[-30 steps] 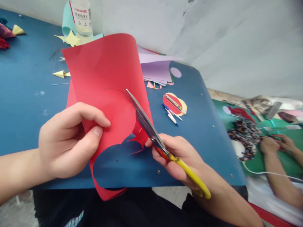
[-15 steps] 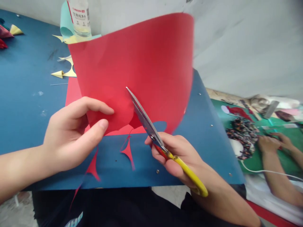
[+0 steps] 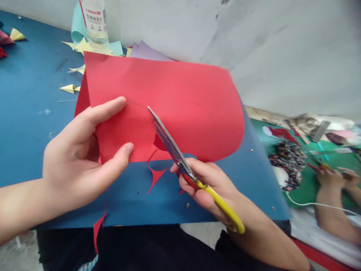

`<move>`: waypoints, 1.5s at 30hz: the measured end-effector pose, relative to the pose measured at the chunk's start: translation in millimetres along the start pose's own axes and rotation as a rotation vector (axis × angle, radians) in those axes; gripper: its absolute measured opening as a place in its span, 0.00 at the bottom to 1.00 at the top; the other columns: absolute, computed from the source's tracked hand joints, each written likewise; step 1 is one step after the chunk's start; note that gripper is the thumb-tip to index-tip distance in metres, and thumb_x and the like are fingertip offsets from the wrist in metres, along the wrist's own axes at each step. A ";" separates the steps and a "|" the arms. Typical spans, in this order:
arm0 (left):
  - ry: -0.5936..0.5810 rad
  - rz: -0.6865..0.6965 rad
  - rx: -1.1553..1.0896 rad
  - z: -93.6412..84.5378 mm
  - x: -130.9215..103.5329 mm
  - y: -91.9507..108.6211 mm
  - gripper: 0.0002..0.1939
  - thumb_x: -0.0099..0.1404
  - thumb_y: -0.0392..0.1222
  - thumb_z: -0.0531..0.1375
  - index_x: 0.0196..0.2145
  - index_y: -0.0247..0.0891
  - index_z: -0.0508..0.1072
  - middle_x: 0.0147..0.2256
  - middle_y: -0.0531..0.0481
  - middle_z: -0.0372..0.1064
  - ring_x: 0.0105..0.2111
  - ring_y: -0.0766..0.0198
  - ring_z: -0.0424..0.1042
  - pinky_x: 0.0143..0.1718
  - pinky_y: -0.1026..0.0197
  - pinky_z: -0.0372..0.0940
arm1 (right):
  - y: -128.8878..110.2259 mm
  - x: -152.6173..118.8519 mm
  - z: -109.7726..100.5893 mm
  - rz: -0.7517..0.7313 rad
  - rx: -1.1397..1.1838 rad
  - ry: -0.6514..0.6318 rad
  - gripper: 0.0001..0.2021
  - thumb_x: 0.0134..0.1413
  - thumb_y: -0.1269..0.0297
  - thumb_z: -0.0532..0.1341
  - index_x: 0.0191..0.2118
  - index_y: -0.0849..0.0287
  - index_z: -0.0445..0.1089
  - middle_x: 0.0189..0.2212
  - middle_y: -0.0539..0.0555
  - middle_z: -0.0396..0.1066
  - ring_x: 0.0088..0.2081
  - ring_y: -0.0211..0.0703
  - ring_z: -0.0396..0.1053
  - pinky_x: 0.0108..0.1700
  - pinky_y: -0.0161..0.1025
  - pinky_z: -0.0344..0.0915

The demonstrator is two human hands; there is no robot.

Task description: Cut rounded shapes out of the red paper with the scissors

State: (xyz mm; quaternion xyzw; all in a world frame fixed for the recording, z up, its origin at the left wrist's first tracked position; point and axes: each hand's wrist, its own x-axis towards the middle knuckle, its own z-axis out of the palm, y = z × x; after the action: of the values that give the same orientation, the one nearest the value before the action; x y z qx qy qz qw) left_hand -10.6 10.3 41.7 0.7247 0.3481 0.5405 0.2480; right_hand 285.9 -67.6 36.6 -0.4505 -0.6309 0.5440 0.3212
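A large sheet of red paper [image 3: 180, 86] curves over the blue table, with thin curved pencil lines on it. My left hand [image 3: 84, 150] holds the sheet by its left edge; thumb and index finger lie on the front, and the other fingers are partly hidden behind. My right hand [image 3: 208, 184] grips scissors [image 3: 173, 148] with yellow and red handles. Their blades look nearly closed and lie across a cut in the paper, tips near a pencil line. A narrow red paper scrap [image 3: 156, 177] hangs below the cut, and another scrap [image 3: 97, 229] dangles by the table's front edge.
A clear bottle [image 3: 97, 26] stands at the back beside a pale blue paper roll [image 3: 79, 24]. Yellow paper scraps [image 3: 67, 88] lie at left, purple paper [image 3: 149, 52] behind. At right, another person's hands [image 3: 329, 178] work over a green table [image 3: 307, 195].
The red sheet's upper part has dropped and flattened, showing the purple paper behind. My left index finger has shifted up and left. The scissors stay almost in place; the hanging scraps have swung.
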 end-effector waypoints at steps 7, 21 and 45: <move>0.050 0.002 -0.093 4.7 0.7 -2.8 0.42 0.56 0.32 0.77 0.67 0.55 0.81 0.63 0.58 0.83 0.63 0.51 0.84 0.72 0.53 0.79 | -0.6 -1.8 -0.7 0.020 0.022 -0.001 0.38 0.65 0.25 0.68 0.58 0.58 0.76 0.25 0.43 0.61 0.22 0.35 0.53 0.22 0.35 0.52; -0.054 -0.036 -0.119 3.1 -0.4 -2.0 0.39 0.61 0.32 0.76 0.69 0.48 0.80 0.63 0.52 0.83 0.61 0.48 0.86 0.66 0.47 0.83 | -2.2 -2.3 2.8 0.009 0.101 -0.026 0.39 0.66 0.25 0.68 0.60 0.60 0.76 0.25 0.43 0.61 0.22 0.35 0.55 0.23 0.35 0.51; -0.113 -0.028 -0.210 -3.2 -2.5 -2.3 0.47 0.63 0.25 0.73 0.74 0.57 0.72 0.73 0.63 0.71 0.70 0.53 0.78 0.70 0.56 0.80 | 0.6 -2.9 3.0 0.017 0.087 0.016 0.38 0.65 0.24 0.68 0.56 0.59 0.76 0.24 0.43 0.59 0.22 0.35 0.51 0.21 0.34 0.50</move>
State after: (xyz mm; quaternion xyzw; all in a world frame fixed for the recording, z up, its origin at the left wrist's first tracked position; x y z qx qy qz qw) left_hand -14.7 9.8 39.3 0.7191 0.2852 0.5286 0.3496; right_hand 284.4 -71.5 35.7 -0.4457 -0.6001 0.5699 0.3412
